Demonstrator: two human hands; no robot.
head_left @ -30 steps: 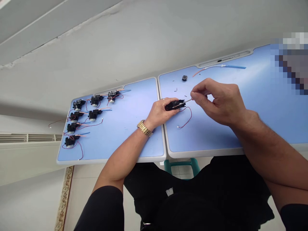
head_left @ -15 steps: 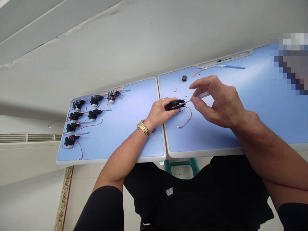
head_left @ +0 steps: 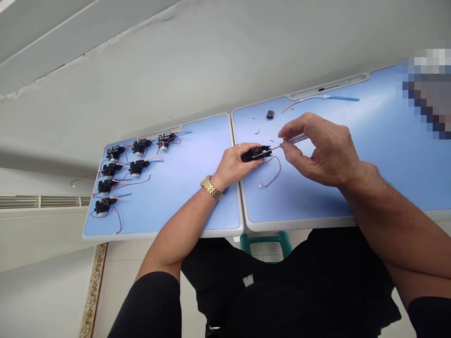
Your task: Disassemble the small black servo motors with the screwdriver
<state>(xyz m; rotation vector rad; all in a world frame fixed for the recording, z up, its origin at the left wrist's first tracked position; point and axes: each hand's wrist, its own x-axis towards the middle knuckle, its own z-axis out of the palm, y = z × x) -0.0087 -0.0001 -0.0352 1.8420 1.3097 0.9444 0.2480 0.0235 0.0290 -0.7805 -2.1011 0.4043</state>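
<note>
black units [head_left: 139,168] and tiny pieces [head_left: 271,141] lie around; hands [head_left: 234,163] [head_left: 326,150] grip black part [head_left: 258,150] and screwdriver [head_left: 298,138].

Teal plastic stool [head_left: 264,238] peeking out at bottom center, slatted vent [head_left: 44,202] on the far left, patterned border strip [head_left: 92,295] running down the lower left, and a slim black-tipped pen [head_left: 330,87] in the tabletop groove [head_left: 306,94], upper right.

We can read no words, labels, brands, numbers or signs here; the white patch [head_left: 248,280] on the black clothes [head_left: 289,305] shows us no letters we can make out.
</note>
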